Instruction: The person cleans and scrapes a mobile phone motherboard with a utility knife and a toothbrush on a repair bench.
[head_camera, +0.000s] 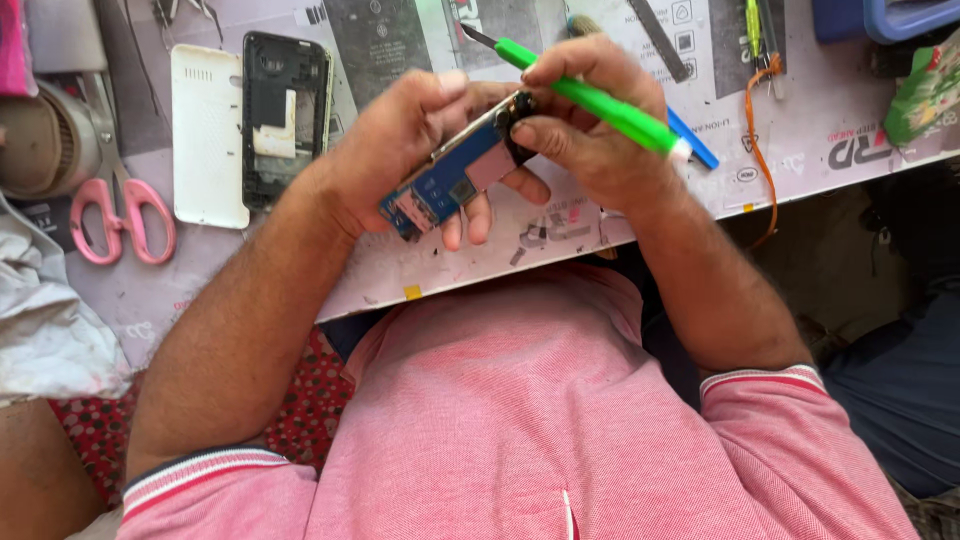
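My left hand grips an opened phone body, its blue circuit board facing me, held tilted above the table's near edge. My right hand holds a green-handled tool with a dark metal tip pointing up-left, while its thumb and fingers pinch the top end of the phone body. The two hands touch over the phone. My pink shirt fills the lower part of the view.
A white back cover and a black phone frame lie at the left of the work mat. Pink-handled scissors sit further left beside a white cloth. A blue pen and an orange wire lie to the right.
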